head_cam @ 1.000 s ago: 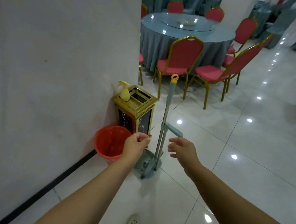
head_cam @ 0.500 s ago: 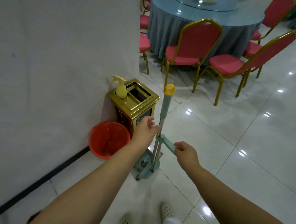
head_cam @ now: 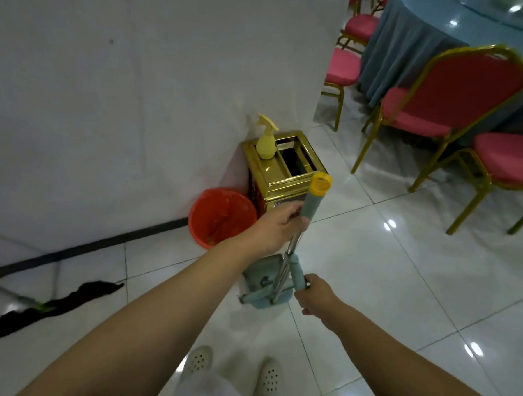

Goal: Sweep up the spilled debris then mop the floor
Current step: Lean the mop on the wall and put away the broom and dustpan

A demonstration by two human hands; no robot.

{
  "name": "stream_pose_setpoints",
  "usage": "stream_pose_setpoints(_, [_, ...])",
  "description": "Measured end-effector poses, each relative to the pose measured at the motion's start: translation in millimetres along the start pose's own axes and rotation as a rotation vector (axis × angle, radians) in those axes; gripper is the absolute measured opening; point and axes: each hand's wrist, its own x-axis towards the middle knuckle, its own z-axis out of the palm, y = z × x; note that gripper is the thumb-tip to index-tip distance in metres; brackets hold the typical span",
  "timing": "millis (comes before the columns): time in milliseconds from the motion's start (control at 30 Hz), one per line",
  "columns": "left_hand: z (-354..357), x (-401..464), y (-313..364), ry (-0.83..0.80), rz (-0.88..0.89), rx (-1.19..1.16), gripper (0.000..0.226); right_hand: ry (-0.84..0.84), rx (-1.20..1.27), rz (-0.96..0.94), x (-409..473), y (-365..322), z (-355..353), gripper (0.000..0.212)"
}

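Nearest, two white shoes [head_cam: 233, 372] stand on the tiled floor [head_cam: 380, 282]. Both arms reach forward from them. The right hand [head_cam: 317, 295], which half a second ago pinched the short teal handle [head_cam: 297, 270] higher up, now has its grip curled round that handle's lower end, close to the dustpan [head_cam: 263, 287]. The left hand [head_cam: 278, 228], then only touching the pole, now has its grip clamped on the metal pole [head_cam: 293, 247] just below the teal sleeve [head_cam: 312, 204].

The pole's long axis runs from the dustpan on the floor up and slightly right, toward the camera, and ends in a yellow cap [head_cam: 320, 184]. The short handle leans alongside it, nearly parallel. The dustpan sits on the floor in front of the shoes, near the wall's corner.

The view has swung left and down since the earlier frame: a black mop [head_cam: 54, 305] now shows lying on the floor at far left, its head stretched along the wall's base, its pole running off toward the left edge.

Beyond the hands an orange bucket [head_cam: 222, 218] stands against the wall [head_cam: 112, 99], touching or just beside a gold bin [head_cam: 283, 172]. A yellow spray bottle [head_cam: 266, 143] stands upright on the bin's top. No writing on anything can be read.

Farthest, red chairs [head_cam: 449, 97] surround a blue-draped counter [head_cam: 442, 31].
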Motion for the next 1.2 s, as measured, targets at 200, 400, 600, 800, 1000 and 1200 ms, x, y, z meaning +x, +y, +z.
stream_pose_setpoints(200, [-26.9, -19.0, -13.7, 0.121, -0.031, -0.052, 0.037, -0.060, -0.156, -0.131, 1.0, -17.9, 11.3, 0.030])
stream_pose_setpoints(400, [-81.9, -46.0, -30.2, 0.293, -0.059, -0.084, 0.015, -0.137, -0.299, -0.240, -1.9, -63.0, 41.2, 0.026])
stream_pose_setpoints(600, [-151.7, -82.2, -37.9, 0.384, -0.055, -0.066, 0.013, -0.229, -0.402, -0.324, -2.6, -123.7, 93.4, 0.035])
stream_pose_setpoints(800, [-241.8, -123.3, -55.2, 0.482, -0.101, 0.051, 0.019, -0.188, -0.486, -0.438, 8.7, -194.8, 162.8, 0.025])
stream_pose_setpoints(1000, [-322.8, -157.4, -88.6, 0.648, -0.128, 0.185, 0.023, -0.072, -0.411, -0.470, 36.2, -259.7, 231.1, 0.008])
stream_pose_setpoints(1200, [-374.9, -170.4, -107.4, 0.762, -0.109, 0.144, 0.022, 0.035, -0.577, -0.521, 57.2, -314.0, 273.8, 0.017])
